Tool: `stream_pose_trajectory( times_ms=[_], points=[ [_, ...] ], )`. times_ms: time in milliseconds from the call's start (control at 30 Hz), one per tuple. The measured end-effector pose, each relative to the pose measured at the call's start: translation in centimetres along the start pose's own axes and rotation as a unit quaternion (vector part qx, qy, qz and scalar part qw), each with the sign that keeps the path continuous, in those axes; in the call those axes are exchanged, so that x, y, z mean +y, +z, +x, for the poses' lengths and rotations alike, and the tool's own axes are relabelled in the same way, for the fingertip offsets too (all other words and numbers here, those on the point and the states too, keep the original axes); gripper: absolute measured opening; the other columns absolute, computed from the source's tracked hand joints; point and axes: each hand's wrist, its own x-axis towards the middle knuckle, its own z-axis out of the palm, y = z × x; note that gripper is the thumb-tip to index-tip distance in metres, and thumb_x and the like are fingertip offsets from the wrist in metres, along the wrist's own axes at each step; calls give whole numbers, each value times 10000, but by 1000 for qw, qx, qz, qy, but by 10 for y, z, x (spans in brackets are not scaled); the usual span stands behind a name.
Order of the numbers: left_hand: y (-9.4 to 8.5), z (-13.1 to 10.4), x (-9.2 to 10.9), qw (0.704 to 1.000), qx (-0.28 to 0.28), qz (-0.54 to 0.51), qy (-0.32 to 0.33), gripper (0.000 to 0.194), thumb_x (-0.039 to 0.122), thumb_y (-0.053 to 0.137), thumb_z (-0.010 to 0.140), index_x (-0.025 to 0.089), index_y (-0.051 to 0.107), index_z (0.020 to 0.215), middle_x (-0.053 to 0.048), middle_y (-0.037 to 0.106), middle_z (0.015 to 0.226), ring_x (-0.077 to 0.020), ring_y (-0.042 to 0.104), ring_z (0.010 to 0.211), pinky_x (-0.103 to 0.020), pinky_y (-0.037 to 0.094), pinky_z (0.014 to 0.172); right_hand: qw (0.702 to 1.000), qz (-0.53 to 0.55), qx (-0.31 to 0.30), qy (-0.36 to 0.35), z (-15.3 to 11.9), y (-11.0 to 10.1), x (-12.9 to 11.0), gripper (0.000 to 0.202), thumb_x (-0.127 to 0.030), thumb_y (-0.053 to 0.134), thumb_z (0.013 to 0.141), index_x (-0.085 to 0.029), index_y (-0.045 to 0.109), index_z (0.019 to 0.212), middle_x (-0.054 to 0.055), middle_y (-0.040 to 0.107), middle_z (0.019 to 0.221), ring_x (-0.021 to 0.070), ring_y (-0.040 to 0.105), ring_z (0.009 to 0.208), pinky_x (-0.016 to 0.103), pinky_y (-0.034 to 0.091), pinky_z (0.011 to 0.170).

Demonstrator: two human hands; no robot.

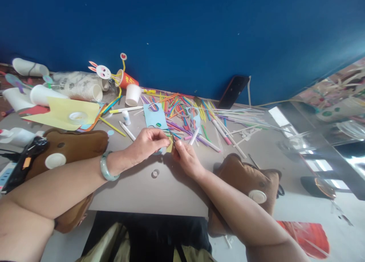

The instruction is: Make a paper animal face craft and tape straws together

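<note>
Tool in right fingers, yellow paper beside, straws beyond

Soft shadows, blurry stretched edges

"Where could a hand have passed?"

"On the near side of the left hand and right hand, over the smooth grey tabletop; a small, round, translucent piece lay in that stretch."

"And sideways?"

"A brown plush cushion with a white disc stood in the way at left, a second brown cushion at right."

"Farther off?"

"A heap of thin multicoloured sticks blocked the far middle, before the blue wall."
</note>
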Motion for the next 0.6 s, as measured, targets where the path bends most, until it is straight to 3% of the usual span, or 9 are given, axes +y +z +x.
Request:
stream_pose_trajectory(
  times_ms=[600],
  points=[
    [-1,0,4,1000,4,-10,-4,134,225,659,698,158,587,607,59,475,481,-47,370,433,-192,306,432,1000,-9,13,5,0,-2,2,619,-754,429,853,-193,494,600,-39,393,489,91,326,464,263,243,475]
  ],
)
